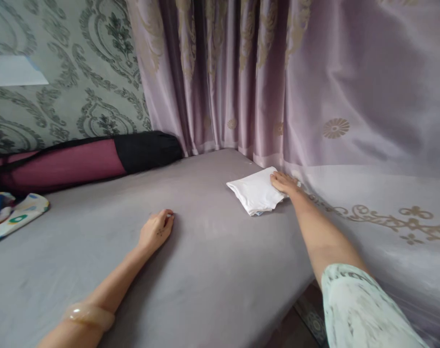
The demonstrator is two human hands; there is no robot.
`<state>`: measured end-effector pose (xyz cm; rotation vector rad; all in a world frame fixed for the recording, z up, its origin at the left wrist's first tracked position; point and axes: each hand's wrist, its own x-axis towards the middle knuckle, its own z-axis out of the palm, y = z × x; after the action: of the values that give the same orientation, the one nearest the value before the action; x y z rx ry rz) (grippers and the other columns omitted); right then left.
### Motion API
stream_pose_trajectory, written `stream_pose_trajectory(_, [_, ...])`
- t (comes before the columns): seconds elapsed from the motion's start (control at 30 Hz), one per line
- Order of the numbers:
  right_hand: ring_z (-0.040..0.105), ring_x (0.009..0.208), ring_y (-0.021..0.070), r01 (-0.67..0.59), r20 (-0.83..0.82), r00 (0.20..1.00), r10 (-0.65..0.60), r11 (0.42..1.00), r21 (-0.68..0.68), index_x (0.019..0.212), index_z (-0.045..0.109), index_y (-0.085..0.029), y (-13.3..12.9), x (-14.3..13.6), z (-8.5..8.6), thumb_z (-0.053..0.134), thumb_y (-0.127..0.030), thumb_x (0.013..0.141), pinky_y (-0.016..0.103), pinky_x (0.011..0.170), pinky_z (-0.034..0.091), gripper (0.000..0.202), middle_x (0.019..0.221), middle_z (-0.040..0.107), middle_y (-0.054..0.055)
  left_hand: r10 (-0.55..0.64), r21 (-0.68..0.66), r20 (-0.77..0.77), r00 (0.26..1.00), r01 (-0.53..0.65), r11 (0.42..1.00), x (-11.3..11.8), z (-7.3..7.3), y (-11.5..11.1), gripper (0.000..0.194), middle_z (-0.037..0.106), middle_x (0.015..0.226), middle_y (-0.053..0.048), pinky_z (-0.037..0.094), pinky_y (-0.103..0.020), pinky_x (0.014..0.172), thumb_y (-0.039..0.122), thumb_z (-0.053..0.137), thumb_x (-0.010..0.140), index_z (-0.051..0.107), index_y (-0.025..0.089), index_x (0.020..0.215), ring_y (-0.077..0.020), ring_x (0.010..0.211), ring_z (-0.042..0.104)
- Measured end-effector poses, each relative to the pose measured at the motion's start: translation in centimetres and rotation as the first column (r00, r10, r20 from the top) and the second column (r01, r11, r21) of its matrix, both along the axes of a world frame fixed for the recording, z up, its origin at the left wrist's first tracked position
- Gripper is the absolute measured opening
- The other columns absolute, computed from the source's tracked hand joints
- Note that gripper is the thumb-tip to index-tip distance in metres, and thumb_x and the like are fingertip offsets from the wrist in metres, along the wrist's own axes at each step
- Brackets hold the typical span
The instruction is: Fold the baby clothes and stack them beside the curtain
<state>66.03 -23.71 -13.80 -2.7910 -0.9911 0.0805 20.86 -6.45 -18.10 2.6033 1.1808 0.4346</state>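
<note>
A folded white cloth (pixel 254 191), perhaps a garment, lies on the grey sheet of the bed (pixel 205 270) close to the curtain. A bit of light blue shows under its near edge. My right hand (pixel 284 183) grips the cloth at its far right side, and part of the fingers is hidden. My left hand (pixel 157 228) rests on the sheet to the left of the cloth, apart from it. Its fingers are curled in, and nothing shows in them.
A long maroon and black bag (pixel 63 164) lies along the patterned wall. Colourful printed fabric (pixel 20 217) is at the left edge. Purple curtains (pixel 223 82) hang behind the bed and down its right side. Below the bed's right edge, some floor (pixel 295 324) shows.
</note>
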Motion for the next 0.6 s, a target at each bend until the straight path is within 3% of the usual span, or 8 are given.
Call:
stream_pose_trajectory(0.1, [0.02, 0.145, 0.0321, -0.076, 0.053, 0.996, 0.075, 0.997, 0.013, 0.147, 0.038, -0.022, 1.1, -1.9, 0.3, 0.017, -0.046, 0.1, 0.058, 0.115, 0.013, 0.057, 0.158, 0.027, 0.01, 0.005, 0.074, -0.004, 1.0, -0.004, 0.997, 0.4, 0.0, -0.7, 0.034, 0.07, 0.101, -0.012, 0.046, -0.034, 0.086, 0.032, 0.032, 0.093, 0.06, 0.02, 0.107, -0.0245, 0.099, 0.063])
stream_pose_trajectory(0.23, [0.015, 0.147, 0.0286, -0.202, 0.004, 0.979, 0.202, 0.979, -0.005, 0.148, 0.035, -0.026, 2.5, -4.7, -0.2, 0.016, -0.049, 0.1, 0.058, 0.116, 0.009, 0.057, 0.159, 0.024, 0.005, 0.009, 0.12, -0.036, 0.999, -0.004, 0.993, 0.5, -0.1, -1.1, 0.035, 0.069, 0.108, -0.011, 0.045, -0.034, 0.09, 0.03, 0.028, 0.094, 0.059, 0.02, 0.108, -0.0244, 0.102, 0.062])
stream_pose_trajectory(0.43, [0.026, 0.142, 0.0301, -0.233, 0.063, 0.97, 0.234, 0.972, -0.016, 0.141, 0.045, -0.026, 2.7, -5.4, -1.1, 0.02, -0.044, 0.1, 0.058, 0.112, 0.021, 0.051, 0.154, 0.037, 0.006, 0.003, 0.134, -0.067, 0.998, 0.006, 0.991, 0.3, -0.3, -0.9, 0.036, 0.068, 0.109, -0.012, 0.044, -0.033, 0.091, 0.03, 0.027, 0.096, 0.058, 0.019, 0.111, -0.0239, 0.104, 0.061])
stream_pose_trajectory(0.6, [0.023, 0.144, 0.0296, -0.223, 0.107, 0.969, 0.222, 0.975, -0.008, 0.143, 0.043, -0.021, 2.6, -6.3, -0.7, 0.022, -0.042, 0.1, 0.059, 0.114, 0.015, 0.053, 0.155, 0.034, 0.009, 0.006, 0.156, -0.075, 0.997, 0.006, 0.988, 0.4, -0.4, -0.9, 0.036, 0.067, 0.107, -0.013, 0.044, -0.034, 0.09, 0.029, 0.027, 0.097, 0.059, 0.016, 0.11, -0.0246, 0.102, 0.061])
